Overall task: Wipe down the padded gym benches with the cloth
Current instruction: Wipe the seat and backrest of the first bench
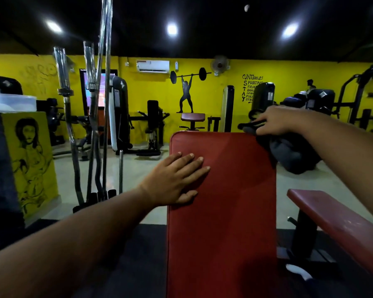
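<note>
Head view: left hand (177, 179) lies flat, fingers straight, on the red padded bench (222, 222) at centre, while right hand (276, 121) grips the dark cloth (289, 153) at its upper-right corner, where the hanging bulk could slip off.

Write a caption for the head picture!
Left hand rests on the red padded bench; right hand holds a dark cloth at its top corner.

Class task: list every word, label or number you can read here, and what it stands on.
"GYM RULES": painted on the yellow wall.
"STAY": same wall, running downward.
"POSITIVE": beside the S; lower words cut off by a machine.
Air conditioner sticker: too small to read.
</note>
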Demonstrator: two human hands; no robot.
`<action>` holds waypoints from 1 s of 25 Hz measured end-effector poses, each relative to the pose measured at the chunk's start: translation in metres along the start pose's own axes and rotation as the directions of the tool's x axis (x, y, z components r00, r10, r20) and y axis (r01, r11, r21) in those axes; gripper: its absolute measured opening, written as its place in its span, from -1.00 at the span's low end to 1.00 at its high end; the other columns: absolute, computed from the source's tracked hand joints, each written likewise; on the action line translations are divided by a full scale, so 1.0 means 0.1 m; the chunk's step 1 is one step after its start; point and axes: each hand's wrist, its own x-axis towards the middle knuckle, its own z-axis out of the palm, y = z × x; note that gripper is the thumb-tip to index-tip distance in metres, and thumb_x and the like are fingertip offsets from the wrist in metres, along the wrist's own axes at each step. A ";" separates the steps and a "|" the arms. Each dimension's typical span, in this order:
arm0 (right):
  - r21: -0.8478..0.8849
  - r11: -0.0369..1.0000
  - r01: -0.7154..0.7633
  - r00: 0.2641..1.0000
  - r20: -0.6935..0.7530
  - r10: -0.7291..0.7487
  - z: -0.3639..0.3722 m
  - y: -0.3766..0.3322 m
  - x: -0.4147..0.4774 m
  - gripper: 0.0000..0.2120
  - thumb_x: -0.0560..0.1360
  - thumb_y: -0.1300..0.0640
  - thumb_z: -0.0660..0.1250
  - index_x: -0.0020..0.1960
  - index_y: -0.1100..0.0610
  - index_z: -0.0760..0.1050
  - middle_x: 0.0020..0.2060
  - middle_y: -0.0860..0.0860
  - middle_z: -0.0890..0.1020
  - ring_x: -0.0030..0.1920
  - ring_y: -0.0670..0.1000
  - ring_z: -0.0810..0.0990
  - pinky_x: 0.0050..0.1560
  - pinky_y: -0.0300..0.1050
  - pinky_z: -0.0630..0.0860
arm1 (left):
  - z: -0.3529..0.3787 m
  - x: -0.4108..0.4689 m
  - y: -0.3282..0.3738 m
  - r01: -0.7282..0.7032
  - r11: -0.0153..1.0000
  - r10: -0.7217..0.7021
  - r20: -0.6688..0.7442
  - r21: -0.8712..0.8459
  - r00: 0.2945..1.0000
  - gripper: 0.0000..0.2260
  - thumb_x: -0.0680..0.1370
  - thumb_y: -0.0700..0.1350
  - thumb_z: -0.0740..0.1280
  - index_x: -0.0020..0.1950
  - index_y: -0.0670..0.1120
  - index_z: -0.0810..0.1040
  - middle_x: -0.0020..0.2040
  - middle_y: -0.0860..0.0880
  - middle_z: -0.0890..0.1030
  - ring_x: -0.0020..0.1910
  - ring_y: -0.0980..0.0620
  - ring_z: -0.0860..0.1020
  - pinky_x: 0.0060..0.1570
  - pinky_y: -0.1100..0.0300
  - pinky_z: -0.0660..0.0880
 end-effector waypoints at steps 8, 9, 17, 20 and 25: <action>0.350 0.936 0.018 0.973 -0.221 0.064 0.30 0.21 -0.14 -0.55 0.49 -0.17 0.26 0.36 -0.10 0.48 0.26 0.13 0.39 0.30 0.21 0.41 0.23 0.02 0.41 | -0.11 0.87 -0.09 0.093 0.989 -0.084 0.084 -0.112 0.993 -0.46 0.54 0.18 0.12 0.42 -0.07 0.46 0.49 -0.13 0.38 0.46 -0.15 0.35 0.42 -0.08 0.22; 0.371 0.925 -0.088 0.965 -0.199 0.172 0.36 0.19 -0.12 -0.48 0.47 -0.24 0.21 0.37 -0.07 0.45 0.26 0.14 0.39 0.29 0.23 0.42 0.20 0.02 0.41 | -0.10 0.95 -0.03 0.183 0.974 -0.167 0.121 -0.136 0.978 -0.43 0.54 0.19 0.10 0.46 -0.06 0.43 0.52 -0.13 0.34 0.48 -0.15 0.33 0.44 -0.10 0.22; 0.577 0.812 -0.089 0.870 -0.352 0.345 0.95 0.19 -0.36 -0.56 0.56 -0.09 0.14 0.42 -0.08 0.36 0.29 0.15 0.41 0.21 0.25 0.44 0.01 0.00 0.37 | 0.06 0.93 0.36 0.430 0.896 -0.415 0.134 -0.110 0.900 -0.34 0.54 0.26 0.08 0.57 -0.04 0.24 0.52 -0.08 0.34 0.50 -0.10 0.28 0.48 -0.08 0.13; 0.871 0.468 -0.150 0.888 -0.090 0.451 1.12 0.32 -0.48 -0.68 0.56 -0.03 0.16 0.19 0.08 0.53 0.04 0.14 0.54 0.03 0.15 0.49 -0.09 -0.08 0.31 | 0.06 0.93 0.39 0.429 0.899 -0.417 0.119 -0.093 0.901 -0.33 0.53 0.28 0.08 0.57 -0.04 0.23 0.51 -0.12 0.33 0.50 -0.15 0.28 0.48 -0.12 0.14; 0.852 0.488 -0.188 0.906 -0.041 0.420 1.52 0.28 -0.69 -0.52 0.54 -0.23 0.22 0.37 -0.01 0.45 0.28 0.09 0.52 0.19 0.12 0.50 0.11 -0.04 0.41 | 0.11 0.91 0.39 -0.014 0.995 0.016 0.025 -0.095 1.000 -0.39 0.53 0.28 0.13 0.53 0.06 0.33 0.53 -0.03 0.32 0.51 -0.12 0.29 0.46 -0.10 0.17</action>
